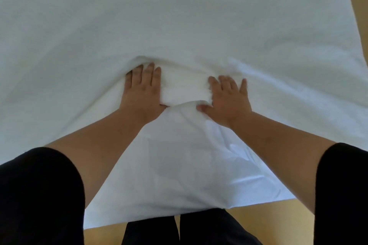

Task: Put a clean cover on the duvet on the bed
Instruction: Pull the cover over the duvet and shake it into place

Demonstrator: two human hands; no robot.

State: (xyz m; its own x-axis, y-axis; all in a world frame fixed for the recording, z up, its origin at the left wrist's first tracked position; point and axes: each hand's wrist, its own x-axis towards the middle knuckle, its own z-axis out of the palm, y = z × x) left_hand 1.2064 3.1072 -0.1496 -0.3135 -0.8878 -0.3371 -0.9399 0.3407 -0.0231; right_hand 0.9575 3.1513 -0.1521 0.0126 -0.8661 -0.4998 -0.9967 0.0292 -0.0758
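Only the head view here, looking straight down over the foot of the bed (179, 16), which is covered edge to edge in white fabric. The left hand (142, 90) lies palm down with fingers fairly straight, their tips tucked under a raised lip of the white cover (268, 95), the thumb hooked into a bunched fold (185, 93) of cloth between the hands. The right hand (229, 99) is spread wide and flat, thumb pressing the same bunch from the other side. My guess is they're feeding the thicker, creamier-looking duvet into the cover's opening, with the flat palms pinning the fabric so it doesn't slide back out. Honestly can't tell for sure where duvet ends and cover begins, it's all white on white. The near edge of the cover hangs off the bed toward the person's dark trousers (179, 230), with tan floor (268, 223) showing below. Black sleeves (37, 195) are pushed up past the elbows, presumably to keep them clear.
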